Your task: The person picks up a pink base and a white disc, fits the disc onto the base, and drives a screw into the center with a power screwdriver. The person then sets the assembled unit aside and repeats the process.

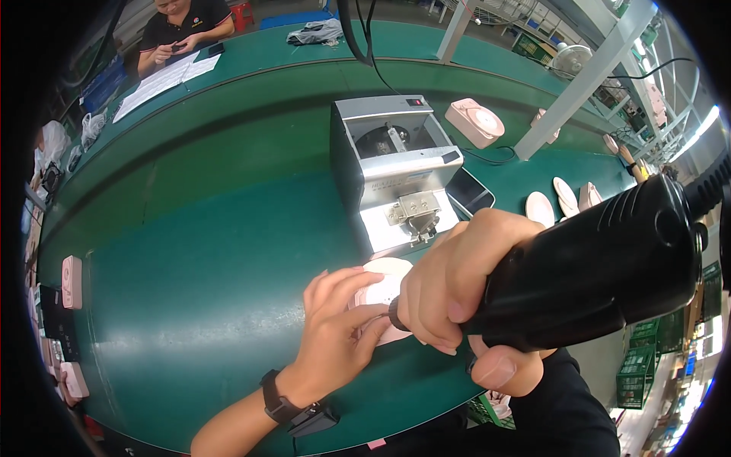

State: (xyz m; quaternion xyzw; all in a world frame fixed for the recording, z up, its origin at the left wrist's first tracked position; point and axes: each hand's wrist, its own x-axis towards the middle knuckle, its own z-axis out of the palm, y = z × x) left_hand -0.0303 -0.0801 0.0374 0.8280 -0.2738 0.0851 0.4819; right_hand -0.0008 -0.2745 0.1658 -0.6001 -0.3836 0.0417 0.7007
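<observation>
My right hand (472, 263) is wrapped round a black corded electric screwdriver (594, 266), whose thick body fills the right foreground. Its dark nose reaches down to a pale pink and white rounded part (390, 268) on the green table. The very tip is hidden by my fingers. My left hand (331, 327) grips this part from its left side, thumb and fingers at its edge, with a black watch on the wrist. Just beyond both hands stands a grey and silver screw feeder (400, 175) with a metal outlet bracket (420, 217) at its front.
A pink boxy unit (476, 122) sits behind the feeder. A dark flat device (470, 192) and pale discs (539, 209) lie to its right. A white post (586, 80) rises at the back right. Pink pieces (71, 282) line the left edge. Across the table, a person (183, 34) handles something small.
</observation>
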